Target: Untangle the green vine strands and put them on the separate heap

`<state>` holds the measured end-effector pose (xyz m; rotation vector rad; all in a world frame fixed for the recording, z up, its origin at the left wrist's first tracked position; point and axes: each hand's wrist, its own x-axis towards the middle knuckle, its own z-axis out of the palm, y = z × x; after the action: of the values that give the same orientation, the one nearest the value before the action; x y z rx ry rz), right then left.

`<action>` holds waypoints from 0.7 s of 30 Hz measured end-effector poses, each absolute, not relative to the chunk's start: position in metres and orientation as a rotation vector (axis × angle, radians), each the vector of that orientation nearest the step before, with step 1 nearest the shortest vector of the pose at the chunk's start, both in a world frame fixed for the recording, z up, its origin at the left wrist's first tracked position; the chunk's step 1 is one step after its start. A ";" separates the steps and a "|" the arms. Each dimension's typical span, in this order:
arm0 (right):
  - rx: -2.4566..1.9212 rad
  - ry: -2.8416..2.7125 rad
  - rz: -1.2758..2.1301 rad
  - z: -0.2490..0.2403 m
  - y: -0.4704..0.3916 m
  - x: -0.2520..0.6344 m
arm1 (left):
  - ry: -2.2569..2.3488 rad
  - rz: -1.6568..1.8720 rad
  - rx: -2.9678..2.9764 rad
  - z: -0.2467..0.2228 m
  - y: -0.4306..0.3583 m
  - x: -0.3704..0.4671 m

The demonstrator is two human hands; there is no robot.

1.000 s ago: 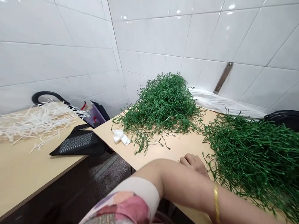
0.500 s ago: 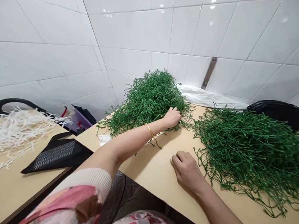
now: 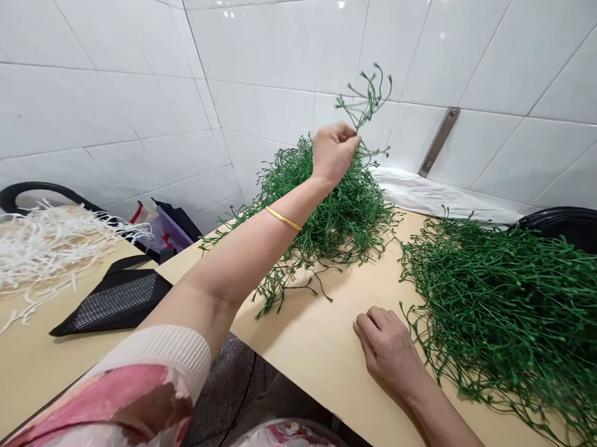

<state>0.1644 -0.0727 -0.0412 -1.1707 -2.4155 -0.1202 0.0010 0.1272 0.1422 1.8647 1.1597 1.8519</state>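
On table (image 3: 317, 344): two green stem piles; left hand (image 3: 333, 150) grips stems (image 3: 368, 97).

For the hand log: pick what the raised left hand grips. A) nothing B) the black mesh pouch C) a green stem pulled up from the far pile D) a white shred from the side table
C: the left hand is fisted on a green stem lifted above the far pile.
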 end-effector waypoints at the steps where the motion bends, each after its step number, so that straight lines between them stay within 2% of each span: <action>1: -1.172 -2.408 -0.112 -0.041 -0.072 0.165 | 1.122 1.851 1.841 0.146 0.119 0.001; 4: -1.169 -2.340 -0.004 -0.040 -0.069 0.169 | 1.019 1.676 1.828 0.134 0.081 0.006; 8: -1.112 -2.026 0.127 -0.035 -0.060 0.181 | 0.896 1.058 1.744 0.079 0.023 0.021; 12: -1.288 -1.712 0.158 -0.032 -0.052 0.195 | 0.953 0.767 1.379 0.027 0.000 0.031; 17: -1.392 -1.486 0.346 -0.034 -0.048 0.204 | 0.997 0.823 0.925 0.015 0.017 0.043; 21: -1.373 -1.411 0.272 -0.032 -0.049 0.205 | 0.779 0.989 0.667 0.029 0.036 0.056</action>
<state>0.2049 -0.0488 -0.0316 -1.3734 -1.4108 0.2723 0.0556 0.0359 0.0292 0.6674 0.7793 0.9892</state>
